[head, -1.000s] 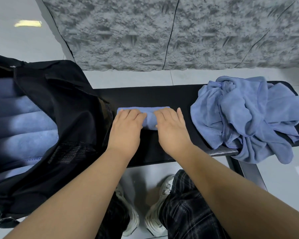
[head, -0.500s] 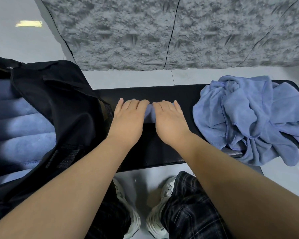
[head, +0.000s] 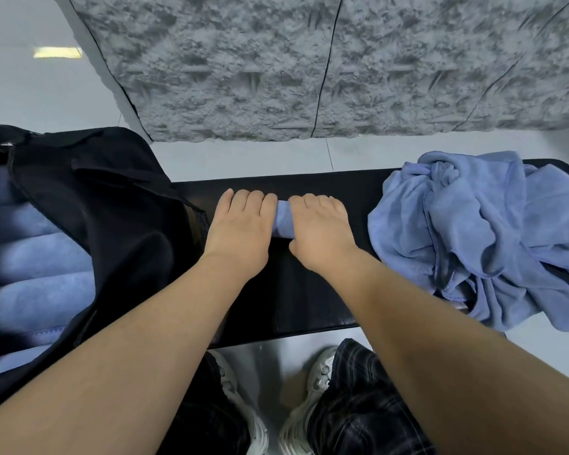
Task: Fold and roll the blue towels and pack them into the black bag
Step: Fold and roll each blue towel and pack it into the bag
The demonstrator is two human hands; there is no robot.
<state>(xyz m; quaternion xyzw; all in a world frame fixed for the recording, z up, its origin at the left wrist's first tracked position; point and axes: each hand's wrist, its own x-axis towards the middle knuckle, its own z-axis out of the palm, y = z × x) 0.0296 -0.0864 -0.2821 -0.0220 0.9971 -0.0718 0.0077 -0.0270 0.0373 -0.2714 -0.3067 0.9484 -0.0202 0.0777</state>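
Observation:
A rolled blue towel (head: 284, 219) lies across the middle of the black bench (head: 296, 290). My left hand (head: 240, 224) and my right hand (head: 321, 229) sit side by side on it, fingers curled over its far side, so only a short strip of roll shows between them. The black bag (head: 112, 205) stands open at the left, with several rolled blue towels (head: 37, 264) stacked inside. A heap of loose blue towels (head: 486, 231) lies on the bench's right end.
A grey rough-textured wall (head: 326, 67) rises behind the bench over a pale tiled floor (head: 260, 156). My shoes (head: 296, 418) and dark plaid trousers show below the bench's near edge. The loose heap hangs over the bench's front right edge.
Both hands have rolled the towel away from me; the flat part that lay ahead of my fingers is gone. My fingers, flat before, now curl over the roll.

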